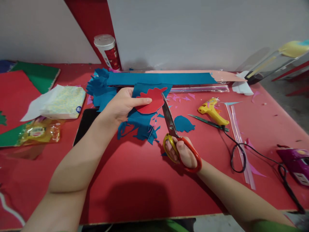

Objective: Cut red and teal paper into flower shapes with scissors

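Note:
My left hand (127,103) pinches a red scallop-edged paper shape (151,104) laid against a blue sheet (142,88), thumb on top. My right hand (184,151) is wrapped round scissors (170,120) with one yellow and one red handle loop. Their blades point up and away, at the right edge of the red shape and blue sheet. Below, on the red table (135,170), lie blue offcuts (142,125). Right of the scissors rests a loose blue cut-out (183,123) with a wavy edge.
A yellow glue gun (211,109) and a craft knife (205,120) lie to the right, near a black cord and a purple box (295,164). Behind stand a cup (107,51) and a long blue strip (159,78). At left are a tissue pack (65,101) and coloured sheets (14,96).

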A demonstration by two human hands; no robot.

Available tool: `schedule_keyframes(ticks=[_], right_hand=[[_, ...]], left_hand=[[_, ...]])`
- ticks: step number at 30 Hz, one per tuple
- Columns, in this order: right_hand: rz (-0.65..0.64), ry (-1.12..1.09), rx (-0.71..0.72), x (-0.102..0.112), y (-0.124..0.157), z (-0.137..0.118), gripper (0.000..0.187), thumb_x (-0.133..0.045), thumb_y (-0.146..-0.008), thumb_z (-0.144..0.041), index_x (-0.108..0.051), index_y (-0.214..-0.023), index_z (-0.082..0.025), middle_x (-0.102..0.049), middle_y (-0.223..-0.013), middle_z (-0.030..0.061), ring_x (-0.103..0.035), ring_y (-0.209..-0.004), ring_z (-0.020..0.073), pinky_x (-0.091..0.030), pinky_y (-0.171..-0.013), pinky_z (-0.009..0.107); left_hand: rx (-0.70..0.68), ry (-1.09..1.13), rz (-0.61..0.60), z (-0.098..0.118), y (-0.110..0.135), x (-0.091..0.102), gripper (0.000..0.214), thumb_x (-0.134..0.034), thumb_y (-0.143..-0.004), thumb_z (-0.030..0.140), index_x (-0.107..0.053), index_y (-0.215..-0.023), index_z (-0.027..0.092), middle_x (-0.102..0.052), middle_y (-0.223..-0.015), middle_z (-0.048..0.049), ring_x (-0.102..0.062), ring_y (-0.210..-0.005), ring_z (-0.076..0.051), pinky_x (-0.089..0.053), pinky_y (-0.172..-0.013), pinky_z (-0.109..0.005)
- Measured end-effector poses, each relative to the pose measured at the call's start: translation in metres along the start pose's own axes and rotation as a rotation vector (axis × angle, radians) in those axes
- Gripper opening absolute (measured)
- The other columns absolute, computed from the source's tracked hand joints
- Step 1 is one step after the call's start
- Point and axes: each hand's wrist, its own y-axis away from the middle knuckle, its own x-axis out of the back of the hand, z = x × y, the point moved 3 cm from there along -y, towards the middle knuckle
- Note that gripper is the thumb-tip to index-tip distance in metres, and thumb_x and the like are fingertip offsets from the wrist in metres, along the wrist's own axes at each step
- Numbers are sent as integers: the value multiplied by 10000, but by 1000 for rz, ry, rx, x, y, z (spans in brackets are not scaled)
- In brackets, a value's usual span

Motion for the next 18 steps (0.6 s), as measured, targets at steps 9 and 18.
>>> schedule_keyframes(ticks=[9, 18], right_hand=[[-86, -31, 72, -3, 0, -8, 565, -358, -825, -629, -375, -461, -198, -349, -402, -28, -357, -382, 97, -266, -392, 248], [-67, -10, 43, -3, 0, -7, 559, -376, -807, -643, -375, -465, -201, -336, -380, -36, -343, -367, 96, -249, -386, 248]], left_hand=[[-9, -56, -65, 6, 1, 6, 252, -753, -537, 220, -687, -767, 139, -697, -728, -35, -668, -769, -242, -559, -669, -334], [4, -48, -31, 8, 3, 7, 276, -766, -515, 191, -686, -773, 137, -693, -721, -38, -667, -795, -259, -558, -682, -340]])
